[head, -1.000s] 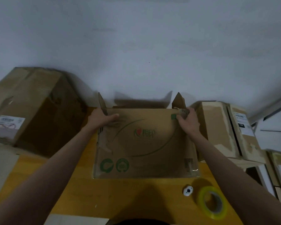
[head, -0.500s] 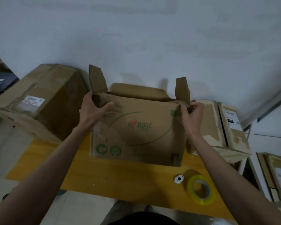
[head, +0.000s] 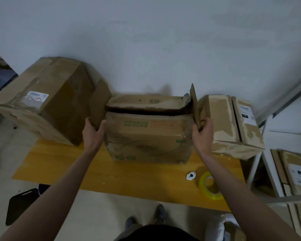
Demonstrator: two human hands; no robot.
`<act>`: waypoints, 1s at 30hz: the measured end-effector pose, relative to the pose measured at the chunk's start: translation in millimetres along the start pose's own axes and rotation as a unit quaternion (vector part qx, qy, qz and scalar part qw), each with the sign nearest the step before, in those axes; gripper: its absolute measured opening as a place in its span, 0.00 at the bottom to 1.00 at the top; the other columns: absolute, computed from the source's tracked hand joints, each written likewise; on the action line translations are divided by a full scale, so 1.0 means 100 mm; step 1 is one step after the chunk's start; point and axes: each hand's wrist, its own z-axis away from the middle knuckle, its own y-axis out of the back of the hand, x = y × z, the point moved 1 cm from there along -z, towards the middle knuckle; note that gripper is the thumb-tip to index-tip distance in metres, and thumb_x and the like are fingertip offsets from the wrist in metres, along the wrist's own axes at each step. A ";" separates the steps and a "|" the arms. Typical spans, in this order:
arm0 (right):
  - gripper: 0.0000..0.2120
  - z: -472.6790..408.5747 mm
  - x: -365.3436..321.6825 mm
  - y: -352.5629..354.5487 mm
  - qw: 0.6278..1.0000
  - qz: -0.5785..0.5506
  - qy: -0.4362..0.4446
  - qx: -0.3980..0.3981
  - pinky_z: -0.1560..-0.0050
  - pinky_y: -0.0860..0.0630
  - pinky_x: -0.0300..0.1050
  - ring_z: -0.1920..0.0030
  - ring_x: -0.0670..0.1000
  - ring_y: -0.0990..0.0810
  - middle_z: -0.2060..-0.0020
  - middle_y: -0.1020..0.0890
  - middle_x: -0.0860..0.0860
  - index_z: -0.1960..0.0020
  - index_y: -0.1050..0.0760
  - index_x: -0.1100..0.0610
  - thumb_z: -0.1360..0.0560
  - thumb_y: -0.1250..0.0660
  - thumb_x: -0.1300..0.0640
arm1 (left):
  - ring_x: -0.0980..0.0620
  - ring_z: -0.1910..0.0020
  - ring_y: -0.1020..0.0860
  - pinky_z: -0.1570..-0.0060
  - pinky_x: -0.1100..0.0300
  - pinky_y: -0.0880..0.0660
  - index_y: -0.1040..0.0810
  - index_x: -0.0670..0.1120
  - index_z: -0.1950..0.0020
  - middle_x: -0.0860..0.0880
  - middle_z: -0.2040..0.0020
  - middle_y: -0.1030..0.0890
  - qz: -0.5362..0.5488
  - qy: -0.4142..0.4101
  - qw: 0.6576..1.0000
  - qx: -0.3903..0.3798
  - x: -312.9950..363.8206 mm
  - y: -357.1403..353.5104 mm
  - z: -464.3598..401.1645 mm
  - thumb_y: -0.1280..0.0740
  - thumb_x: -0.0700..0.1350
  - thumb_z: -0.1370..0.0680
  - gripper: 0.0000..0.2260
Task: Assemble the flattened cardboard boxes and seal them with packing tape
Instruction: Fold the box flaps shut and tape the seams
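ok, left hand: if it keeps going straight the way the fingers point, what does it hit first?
The left hand already grips the side flap of the middle box. Straight on, likely the big box to its left, then the wall; depth is unclear.

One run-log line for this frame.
box upright on table | left hand, right hand grip side flaps | tape roll untouched

The light around me is dim and bluish. The picture is soft, slightly blurred, and its edges bend like a fisheye.
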 end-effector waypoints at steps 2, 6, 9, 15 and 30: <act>0.14 0.03 -0.05 0.01 0.999 -0.023 -0.021 0.018 0.48 0.24 0.57 0.49 0.53 0.23 0.43 0.26 0.52 0.36 0.31 0.54 0.20 0.37 0.53 | 0.39 0.40 0.24 0.49 0.48 0.26 0.34 0.44 0.26 0.45 0.42 0.23 0.013 -0.005 0.999 0.043 0.05 0.09 -0.07 0.35 0.54 0.18 0.25; 0.18 0.05 -0.14 0.03 0.997 -0.042 -0.043 0.049 0.42 0.25 0.64 0.41 0.58 0.23 0.37 0.24 0.55 0.28 0.34 0.56 0.17 0.42 0.55 | 0.39 0.42 0.22 0.44 0.43 0.22 0.34 0.45 0.27 0.41 0.37 0.22 0.008 -0.016 0.998 0.068 0.14 0.25 -0.19 0.37 0.46 0.17 0.19; 0.20 0.05 -0.19 0.01 0.999 -0.008 -0.032 0.041 0.39 0.26 0.63 0.37 0.57 0.24 0.34 0.24 0.54 0.25 0.36 0.54 0.17 0.44 0.56 | 0.41 0.50 0.21 0.55 0.51 0.23 0.35 0.46 0.25 0.40 0.41 0.21 -0.005 -0.045 0.998 0.052 0.14 0.28 -0.23 0.39 0.44 0.16 0.19; 0.22 0.12 -0.25 -0.05 0.999 0.021 0.001 0.033 0.33 0.29 0.55 0.31 0.53 0.28 0.30 0.28 0.51 0.24 0.38 0.51 0.16 0.43 0.58 | 0.47 0.34 0.27 0.38 0.50 0.26 0.39 0.54 0.23 0.46 0.30 0.29 -0.033 -0.193 0.979 0.061 0.25 0.20 -0.16 0.38 0.37 0.19 0.27; 0.39 -0.01 -0.29 0.12 0.992 0.039 -0.028 0.113 0.51 0.21 0.50 0.35 0.52 0.28 0.24 0.37 0.51 0.21 0.44 0.51 0.26 0.37 0.75 | 0.43 0.31 0.30 0.33 0.47 0.30 0.33 0.44 0.24 0.43 0.29 0.27 -0.351 -0.209 0.888 -0.210 0.30 -0.11 -0.46 0.36 0.38 0.20 0.24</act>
